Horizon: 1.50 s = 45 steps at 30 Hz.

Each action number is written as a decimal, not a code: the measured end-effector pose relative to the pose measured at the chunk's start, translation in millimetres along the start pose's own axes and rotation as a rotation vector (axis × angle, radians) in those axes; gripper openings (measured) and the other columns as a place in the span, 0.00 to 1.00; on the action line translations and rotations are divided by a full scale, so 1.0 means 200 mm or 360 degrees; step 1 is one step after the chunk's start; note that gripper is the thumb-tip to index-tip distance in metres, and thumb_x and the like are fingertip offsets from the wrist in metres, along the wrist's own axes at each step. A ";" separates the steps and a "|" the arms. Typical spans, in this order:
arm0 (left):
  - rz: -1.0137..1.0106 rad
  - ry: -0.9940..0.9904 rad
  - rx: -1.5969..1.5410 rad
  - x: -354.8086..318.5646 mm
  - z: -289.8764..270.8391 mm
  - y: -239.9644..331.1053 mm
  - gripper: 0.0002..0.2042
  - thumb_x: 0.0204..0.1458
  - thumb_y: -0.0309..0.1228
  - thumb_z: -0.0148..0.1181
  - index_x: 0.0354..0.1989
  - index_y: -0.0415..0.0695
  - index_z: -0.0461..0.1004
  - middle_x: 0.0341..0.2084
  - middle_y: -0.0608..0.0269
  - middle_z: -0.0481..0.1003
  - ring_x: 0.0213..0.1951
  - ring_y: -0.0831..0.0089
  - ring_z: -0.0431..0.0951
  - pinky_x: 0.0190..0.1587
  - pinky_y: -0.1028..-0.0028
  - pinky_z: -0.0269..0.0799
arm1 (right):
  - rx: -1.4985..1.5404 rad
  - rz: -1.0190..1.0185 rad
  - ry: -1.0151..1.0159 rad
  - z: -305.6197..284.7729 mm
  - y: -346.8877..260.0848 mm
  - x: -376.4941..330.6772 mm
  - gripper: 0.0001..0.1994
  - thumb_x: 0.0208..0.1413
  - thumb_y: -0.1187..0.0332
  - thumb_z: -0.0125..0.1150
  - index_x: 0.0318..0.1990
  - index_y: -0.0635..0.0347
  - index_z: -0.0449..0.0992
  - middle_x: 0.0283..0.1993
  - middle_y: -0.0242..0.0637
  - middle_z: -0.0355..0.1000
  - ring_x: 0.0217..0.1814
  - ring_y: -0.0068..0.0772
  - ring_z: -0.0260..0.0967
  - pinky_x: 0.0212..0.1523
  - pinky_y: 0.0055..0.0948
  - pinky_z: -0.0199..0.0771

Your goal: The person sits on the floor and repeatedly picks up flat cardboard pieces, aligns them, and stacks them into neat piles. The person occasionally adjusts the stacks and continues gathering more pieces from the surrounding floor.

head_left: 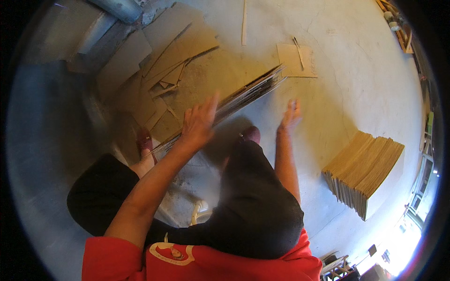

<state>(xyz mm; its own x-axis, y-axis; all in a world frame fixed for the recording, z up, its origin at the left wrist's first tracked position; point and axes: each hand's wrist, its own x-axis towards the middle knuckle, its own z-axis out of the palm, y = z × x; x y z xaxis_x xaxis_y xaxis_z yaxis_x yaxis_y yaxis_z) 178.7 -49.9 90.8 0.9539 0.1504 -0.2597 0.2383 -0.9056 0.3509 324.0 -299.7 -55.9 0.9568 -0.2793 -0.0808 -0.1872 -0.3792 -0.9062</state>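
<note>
A thin stack of cardboard sheets (253, 91) stands on edge between my legs, running from lower left to upper right. My left hand (200, 122) lies against the left side of this stack, its fingers stretched out and slightly blurred. To the right of the stack, my right hand (290, 116) is raised with its fingers extended and nothing in it. A gap separates that hand from the sheets. My left forearm hides part of the stack's lower end.
Loose flat cardboard pieces (180, 49) are strewn at the upper left. One small sheet (295, 60) with a thin strip on it lies ahead on the concrete floor (337, 37). A thick cardboard pile (363, 164) stands at the right. My shoes (251, 135) flank the stack.
</note>
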 end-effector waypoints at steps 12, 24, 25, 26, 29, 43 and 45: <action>0.0088 0.0203 0.0094 -0.07 0.05 -0.07 0.54 0.29 0.23 0.71 0.67 0.47 0.41 0.59 0.48 0.59 0.57 0.53 0.62 0.54 0.56 0.57 | 0.0462 -0.0118 -0.1217 0.14 -0.59 0.18 0.31 0.60 0.45 0.40 0.62 0.59 0.62 0.62 0.37 0.61 0.64 0.31 0.54 0.61 0.29 0.51; 0.0096 0.0187 -0.0031 -0.06 0.12 -0.11 0.36 0.40 0.17 0.56 0.62 0.39 0.53 0.46 0.50 0.69 0.45 0.54 0.71 0.45 0.58 0.67 | 0.0503 -0.0169 -0.1245 0.08 -0.54 0.10 0.31 0.60 0.46 0.41 0.62 0.60 0.62 0.62 0.41 0.61 0.65 0.35 0.54 0.63 0.31 0.50; 0.0123 0.0214 -0.0038 -0.07 0.13 -0.09 0.34 0.41 0.17 0.54 0.61 0.39 0.54 0.44 0.50 0.70 0.43 0.54 0.71 0.44 0.58 0.67 | 0.0404 -0.0206 -0.1219 0.06 -0.54 0.10 0.31 0.60 0.46 0.42 0.62 0.61 0.61 0.63 0.41 0.60 0.66 0.36 0.53 0.64 0.32 0.49; 0.0121 0.0173 0.0032 -0.05 0.14 -0.07 0.34 0.40 0.17 0.54 0.61 0.39 0.54 0.45 0.50 0.70 0.43 0.54 0.71 0.44 0.59 0.67 | 0.0309 -0.0267 -0.1180 0.03 -0.56 0.11 0.31 0.60 0.46 0.43 0.62 0.61 0.61 0.64 0.42 0.59 0.68 0.38 0.51 0.65 0.33 0.47; 0.0141 0.0120 0.0170 -0.01 0.16 -0.03 0.36 0.39 0.18 0.56 0.62 0.39 0.53 0.48 0.50 0.69 0.45 0.54 0.71 0.44 0.60 0.67 | -0.0331 -0.0693 -0.0455 -0.01 -0.50 0.09 0.32 0.61 0.48 0.43 0.64 0.64 0.55 0.67 0.51 0.51 0.72 0.46 0.42 0.68 0.37 0.40; -0.0016 0.0420 0.0135 -0.21 0.13 -0.21 0.38 0.32 0.23 0.66 0.58 0.41 0.57 0.41 0.52 0.70 0.44 0.54 0.70 0.46 0.59 0.64 | -0.1038 -0.2073 -0.1301 0.20 -0.75 -0.32 0.35 0.48 0.41 0.52 0.56 0.61 0.66 0.59 0.44 0.64 0.69 0.43 0.50 0.68 0.54 0.36; -0.0135 0.0232 0.0054 -0.21 0.17 -0.22 0.30 0.33 0.21 0.59 0.51 0.39 0.63 0.36 0.51 0.72 0.42 0.55 0.71 0.44 0.60 0.66 | -0.1029 -0.2097 -0.1449 0.19 -0.79 -0.30 0.36 0.46 0.44 0.56 0.58 0.59 0.63 0.58 0.43 0.64 0.66 0.43 0.53 0.68 0.53 0.37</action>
<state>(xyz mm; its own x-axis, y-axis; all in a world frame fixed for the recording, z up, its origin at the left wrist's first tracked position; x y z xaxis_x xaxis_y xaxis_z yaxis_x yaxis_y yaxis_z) 122.3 -29.2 55.3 0.9476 0.2806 -0.1528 0.3151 -0.8998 0.3018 305.1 -189.0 75.7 0.2938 0.9480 0.1227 0.9293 -0.2533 -0.2687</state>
